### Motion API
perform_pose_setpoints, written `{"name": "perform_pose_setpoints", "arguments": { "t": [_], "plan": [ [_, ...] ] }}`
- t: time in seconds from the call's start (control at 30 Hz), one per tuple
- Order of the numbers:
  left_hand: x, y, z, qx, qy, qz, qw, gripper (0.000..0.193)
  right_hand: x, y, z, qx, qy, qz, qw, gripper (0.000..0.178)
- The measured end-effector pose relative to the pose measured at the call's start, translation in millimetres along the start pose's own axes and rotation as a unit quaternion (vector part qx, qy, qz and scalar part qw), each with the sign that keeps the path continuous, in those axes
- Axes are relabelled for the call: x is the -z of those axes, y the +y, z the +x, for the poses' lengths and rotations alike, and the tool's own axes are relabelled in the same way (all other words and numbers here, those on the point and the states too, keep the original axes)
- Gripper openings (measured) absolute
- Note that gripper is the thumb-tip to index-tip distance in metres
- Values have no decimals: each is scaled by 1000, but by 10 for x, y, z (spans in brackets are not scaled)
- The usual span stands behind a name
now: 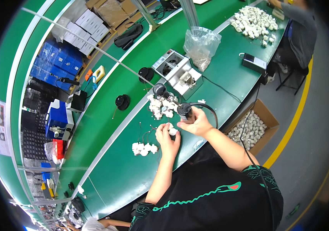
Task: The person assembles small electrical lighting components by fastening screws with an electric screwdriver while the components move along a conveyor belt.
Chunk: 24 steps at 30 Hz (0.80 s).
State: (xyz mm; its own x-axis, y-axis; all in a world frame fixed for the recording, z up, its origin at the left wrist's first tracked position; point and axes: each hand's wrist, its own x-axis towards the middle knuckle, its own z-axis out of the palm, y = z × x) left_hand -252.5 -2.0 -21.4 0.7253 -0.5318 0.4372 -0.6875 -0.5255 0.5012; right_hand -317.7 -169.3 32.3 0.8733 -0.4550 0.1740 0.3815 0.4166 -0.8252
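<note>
White fitting (173,131) sits at the fingertips of the left grip (167,138), and from my distant seat I see it pinched there, just left of and nearer than the right grip (198,124). That right grip is wrapped around a black hand tool (185,111); I can't make out whether its tip meets the fitting. I judge the fitting light, stiff and smooth, maybe slightly slippery, so I'd take it by its outer rim with gentle pressure. More white parts (144,148) lie on the bench (118,169) left of the left grip, with a pile (158,104) beyond it.
</note>
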Motion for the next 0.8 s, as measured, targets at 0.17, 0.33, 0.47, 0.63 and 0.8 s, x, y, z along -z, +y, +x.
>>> {"name": "perform_pose_setpoints", "arguments": {
  "t": [0.17, 0.33, 0.47, 0.63, 0.8],
  "plan": [
    [-52, -134, -55, 25, 22, -41, 999, 54, -141, -61, 137, 36, -20, -94, 995, 43],
    [7, -58, -54, 1, -10, -95, 995, 29, -73, -537, 680, 142, 36, -58, 987, 37],
    [-17, -65, -54, 11, 9, -134, 991, 22, 17, -858, 1291, 250, 99, -57, 961, 28],
    [-4, -36, -83, 15, 22, -169, 985, 21, 212, -681, 1707, 241, 140, -151, 948, 27],
    [-4, -35, -88, 18, 20, -190, 981, 23, 405, -432, 1625, 232, 115, -225, 939, 30]
  ]
}}
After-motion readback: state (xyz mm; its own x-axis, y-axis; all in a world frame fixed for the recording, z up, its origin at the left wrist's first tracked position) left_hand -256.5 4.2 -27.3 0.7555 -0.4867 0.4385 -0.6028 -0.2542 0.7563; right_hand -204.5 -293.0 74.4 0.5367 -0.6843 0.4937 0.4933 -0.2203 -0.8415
